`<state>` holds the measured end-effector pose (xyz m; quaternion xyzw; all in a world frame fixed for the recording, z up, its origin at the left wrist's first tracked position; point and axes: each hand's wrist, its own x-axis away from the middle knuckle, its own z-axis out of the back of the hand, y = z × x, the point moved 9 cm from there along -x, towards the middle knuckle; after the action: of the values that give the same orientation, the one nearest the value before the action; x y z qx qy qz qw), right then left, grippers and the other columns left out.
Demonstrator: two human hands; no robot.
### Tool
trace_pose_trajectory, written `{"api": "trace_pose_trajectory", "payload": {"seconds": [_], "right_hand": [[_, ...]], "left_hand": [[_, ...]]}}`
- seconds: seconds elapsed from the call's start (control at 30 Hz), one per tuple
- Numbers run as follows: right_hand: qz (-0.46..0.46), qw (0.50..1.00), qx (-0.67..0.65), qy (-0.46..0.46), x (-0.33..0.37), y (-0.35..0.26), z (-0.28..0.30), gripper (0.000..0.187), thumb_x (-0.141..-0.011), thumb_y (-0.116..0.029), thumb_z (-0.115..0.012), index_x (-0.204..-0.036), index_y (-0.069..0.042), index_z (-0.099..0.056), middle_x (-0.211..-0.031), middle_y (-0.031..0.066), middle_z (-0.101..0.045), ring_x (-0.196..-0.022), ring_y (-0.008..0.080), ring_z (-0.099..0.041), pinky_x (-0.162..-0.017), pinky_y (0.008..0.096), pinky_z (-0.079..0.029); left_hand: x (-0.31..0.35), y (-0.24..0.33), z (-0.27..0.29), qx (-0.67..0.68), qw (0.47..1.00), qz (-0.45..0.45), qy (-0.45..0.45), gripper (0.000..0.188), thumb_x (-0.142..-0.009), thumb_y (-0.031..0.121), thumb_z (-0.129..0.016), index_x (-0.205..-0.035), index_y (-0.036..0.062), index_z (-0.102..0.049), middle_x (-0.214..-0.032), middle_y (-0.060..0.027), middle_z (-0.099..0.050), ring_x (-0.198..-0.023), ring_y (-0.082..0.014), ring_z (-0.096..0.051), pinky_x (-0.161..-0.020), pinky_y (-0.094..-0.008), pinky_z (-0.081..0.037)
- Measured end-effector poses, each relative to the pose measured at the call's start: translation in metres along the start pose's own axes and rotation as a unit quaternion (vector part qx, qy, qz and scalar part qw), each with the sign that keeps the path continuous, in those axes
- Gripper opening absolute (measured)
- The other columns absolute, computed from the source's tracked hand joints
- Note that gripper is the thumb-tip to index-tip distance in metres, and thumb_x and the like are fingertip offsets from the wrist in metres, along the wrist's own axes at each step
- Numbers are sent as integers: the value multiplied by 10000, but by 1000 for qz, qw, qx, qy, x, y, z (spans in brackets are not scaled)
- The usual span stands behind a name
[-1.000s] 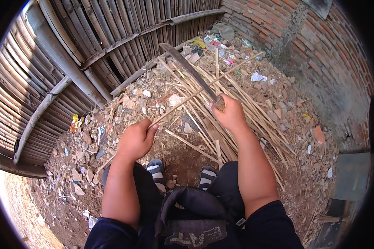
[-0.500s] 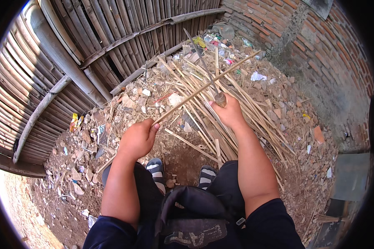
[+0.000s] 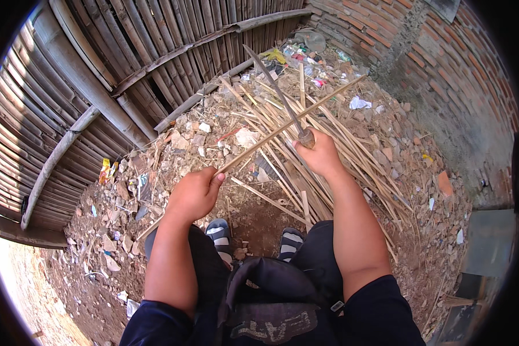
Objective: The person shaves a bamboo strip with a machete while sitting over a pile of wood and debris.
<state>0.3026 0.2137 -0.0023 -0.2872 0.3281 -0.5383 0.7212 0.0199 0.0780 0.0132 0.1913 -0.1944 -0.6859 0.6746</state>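
Gripping a long bamboo strip (image 3: 282, 131) near its lower end, the left hand (image 3: 194, 193) has its fingers curled shut around it, and the strip runs up and to the right across the ground toward the brick wall (image 3: 444, 75). The right hand (image 3: 320, 154) is closed around the wooden handle of a long curved blade (image 3: 274, 86), which points up and away toward the bamboo fence (image 3: 98, 86). The blade crosses the strip just above the right hand; whether the edge actually touches the strip there is hard to tell from this angle.

Under both hands lies a loose heap of split bamboo (image 3: 328, 150), spread over dirt mixed with rubble, stones and scraps of coloured litter (image 3: 106, 170). The person's feet, in striped sandals (image 3: 219, 232), rest on the bare earth just below the heap, between the knees. Dark trousers and a dark bag (image 3: 271, 300) fill the lower middle of the view. The fence curves along the left and top, and the brick wall closes the right side.
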Motion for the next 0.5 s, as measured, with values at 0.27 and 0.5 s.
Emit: {"api": "trace_pose_trajectory", "payload": {"seconds": [0.27, 0.5], "right_hand": [[106, 977, 131, -128, 20, -47, -38, 251, -831, -254, -776, -994, -70, -724, -816, 190, -712, -792, 403, -696, -723, 490, -544], [35, 992, 104, -63, 18, -44, -32, 242, -855, -264, -774, -977, -65, -711, -845, 201, -721, -806, 411, -703, -716, 480, -547]], "left_hand": [[0, 4, -9, 7, 1000, -4, -19, 341, -1069, 318, -577, -930, 12, -635, -768, -239, -654, -786, -467, -650, -723, -541, -500], [0, -3, -1, 14, 1000, 14, -11, 362, -1069, 347, -571, -939, 17, -647, -780, -239, -662, -797, -469, -654, -734, -549, -506]]}}
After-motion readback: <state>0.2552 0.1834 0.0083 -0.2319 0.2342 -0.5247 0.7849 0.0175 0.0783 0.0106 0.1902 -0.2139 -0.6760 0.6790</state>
